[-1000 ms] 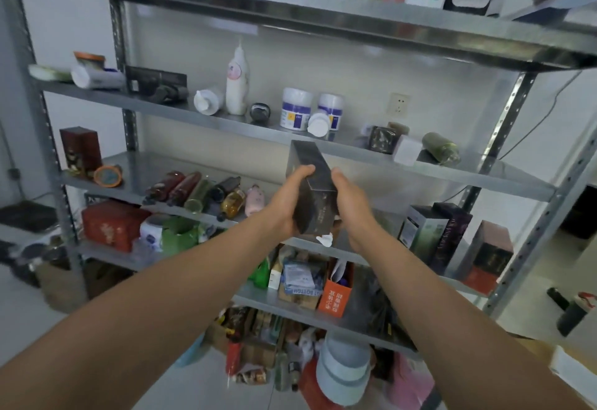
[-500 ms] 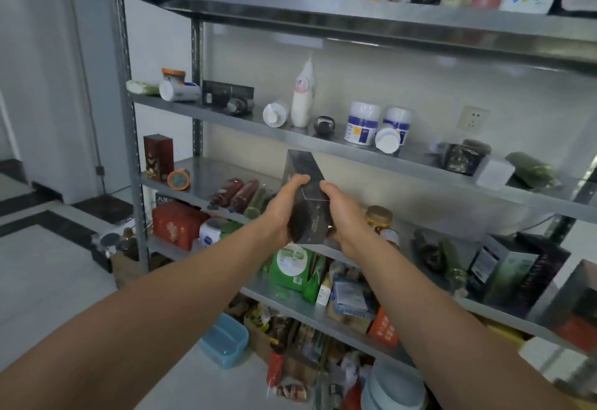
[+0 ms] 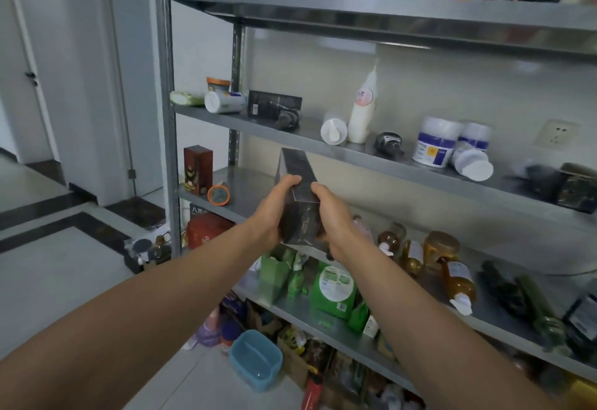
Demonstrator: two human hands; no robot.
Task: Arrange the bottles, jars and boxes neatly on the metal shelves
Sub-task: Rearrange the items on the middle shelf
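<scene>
A tall black box is held upright in front of the metal shelves. My left hand grips its left side and my right hand grips its right side, thumbs curled over the front edges. The box hovers before the left part of the third shelf down, where a dark red box stands and an orange-rimmed jar lies. On the shelf above, white jars, a white bottle and a black box sit scattered.
Amber bottles and green bottles lie on the shelf to the right of my hands. Green packets crowd the shelf below. A blue tub and loose items lie on the floor. A door and white wall stand left.
My view has swung left along the shelves, and both hands carried the black box leftward toward the shelf's left end. Both grips are unchanged.
</scene>
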